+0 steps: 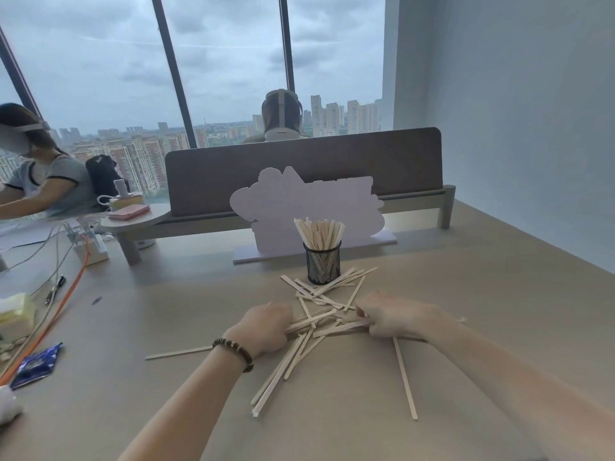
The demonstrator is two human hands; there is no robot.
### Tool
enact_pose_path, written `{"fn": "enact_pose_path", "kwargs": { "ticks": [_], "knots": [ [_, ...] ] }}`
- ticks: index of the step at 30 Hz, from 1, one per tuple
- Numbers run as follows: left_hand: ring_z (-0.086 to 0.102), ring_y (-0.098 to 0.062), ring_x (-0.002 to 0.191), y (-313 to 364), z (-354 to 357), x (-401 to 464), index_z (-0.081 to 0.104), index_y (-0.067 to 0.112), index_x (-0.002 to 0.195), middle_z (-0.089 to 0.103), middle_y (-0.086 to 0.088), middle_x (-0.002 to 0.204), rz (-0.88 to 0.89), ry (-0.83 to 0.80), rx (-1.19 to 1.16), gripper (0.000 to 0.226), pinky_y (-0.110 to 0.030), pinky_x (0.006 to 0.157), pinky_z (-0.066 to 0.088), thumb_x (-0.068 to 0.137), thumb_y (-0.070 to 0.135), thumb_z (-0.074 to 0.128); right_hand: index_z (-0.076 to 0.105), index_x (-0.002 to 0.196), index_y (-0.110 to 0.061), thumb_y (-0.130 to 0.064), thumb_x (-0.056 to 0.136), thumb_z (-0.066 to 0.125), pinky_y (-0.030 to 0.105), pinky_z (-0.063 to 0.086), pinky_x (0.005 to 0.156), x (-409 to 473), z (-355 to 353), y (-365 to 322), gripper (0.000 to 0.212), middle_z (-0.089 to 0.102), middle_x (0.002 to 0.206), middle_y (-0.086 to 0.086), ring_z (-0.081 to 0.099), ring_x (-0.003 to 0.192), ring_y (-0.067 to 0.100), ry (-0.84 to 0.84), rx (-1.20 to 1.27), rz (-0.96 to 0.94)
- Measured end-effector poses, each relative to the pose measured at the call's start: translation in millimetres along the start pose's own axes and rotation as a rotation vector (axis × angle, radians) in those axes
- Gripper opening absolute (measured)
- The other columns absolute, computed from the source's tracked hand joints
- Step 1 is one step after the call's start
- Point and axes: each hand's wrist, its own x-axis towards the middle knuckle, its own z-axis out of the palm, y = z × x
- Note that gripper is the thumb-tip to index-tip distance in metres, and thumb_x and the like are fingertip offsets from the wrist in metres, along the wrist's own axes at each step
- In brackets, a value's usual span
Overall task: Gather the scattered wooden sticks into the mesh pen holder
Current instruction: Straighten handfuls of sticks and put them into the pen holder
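Observation:
A black mesh pen holder (323, 265) stands upright on the beige table, holding several wooden sticks (319, 231) that fan out above its rim. Several more wooden sticks (293, 357) lie scattered flat in front of it, crossing one another. My left hand (266, 329), with a bead bracelet on the wrist, grips the left ends of a small bundle of sticks (327, 324). My right hand (396, 316) closes on the right ends of the same bundle, just above the table. One long stick (404, 377) lies alone to the right, another (181, 352) to the left.
A pale cut-out sign (299, 211) and a grey desk divider (366, 161) stand behind the holder. At the left are cables (66, 294), a blue packet (36, 362) and a yellow box (15, 314). Two other people sit beyond, one at far left.

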Motion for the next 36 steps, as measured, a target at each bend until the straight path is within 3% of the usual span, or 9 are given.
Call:
{"fn": "enact_pose_path", "kwargs": {
  "ticks": [7,15,21,28,31,36],
  "knots": [
    [0.059,-0.03,0.109,-4,3,1,0.054,0.013,0.106,0.062,-0.01,0.117,0.022,0.045,-0.013,0.019,-0.037,0.085,0.047,0.091,0.025,0.055,0.053,0.12,-0.014,-0.008,0.087,0.053,0.025,0.033,0.078,-1,-1,-3,0.034,0.054,0.125,0.012,0.049,0.118,0.029,0.021,0.007,0.004],
    [0.058,-0.031,0.109,-7,4,1,0.053,0.014,0.105,0.061,-0.01,0.117,0.024,0.05,-0.027,0.019,-0.034,0.081,0.044,0.089,0.025,0.053,0.05,0.115,-0.015,-0.011,0.082,0.056,0.031,0.04,0.082,1,-1,-4,0.033,0.057,0.12,0.015,0.049,0.113,0.031,-0.001,0.04,-0.004],
    [0.059,-0.03,0.107,-8,7,0,0.055,0.015,0.1,0.062,-0.008,0.114,0.054,0.07,-0.052,0.016,-0.035,0.081,0.046,0.089,0.026,0.053,0.046,0.11,-0.019,-0.014,0.083,0.056,0.031,0.037,0.08,4,4,-1,0.029,0.054,0.12,0.015,0.049,0.111,0.03,-0.025,0.07,-0.018],
    [0.057,-0.03,0.108,-9,5,0,0.044,0.02,0.095,0.06,-0.01,0.117,0.056,-0.005,-0.132,0.011,-0.035,0.084,0.043,0.091,0.027,0.051,0.044,0.117,-0.016,-0.019,0.084,0.05,0.046,0.045,0.095,3,10,-3,0.034,0.055,0.12,0.015,0.054,0.112,0.035,-0.039,0.006,-0.007],
    [0.056,-0.03,0.112,-12,7,0,0.046,0.015,0.102,0.059,-0.011,0.12,0.042,-0.035,-0.173,0.012,-0.035,0.087,0.042,0.094,0.024,0.047,0.044,0.113,-0.015,-0.018,0.087,0.045,0.046,0.045,0.095,2,17,-2,0.026,0.055,0.118,0.017,0.055,0.111,0.036,-0.007,0.01,0.009],
    [0.057,-0.03,0.099,-11,3,1,0.046,0.015,0.094,0.061,-0.012,0.112,0.003,-0.046,-0.271,0.013,-0.034,0.079,0.039,0.099,0.024,0.038,0.046,0.111,-0.011,-0.009,0.096,0.034,0.038,0.04,0.089,5,24,-4,0.02,0.057,0.12,0.018,0.055,0.112,0.035,0.113,0.048,0.03]
  ]
}}
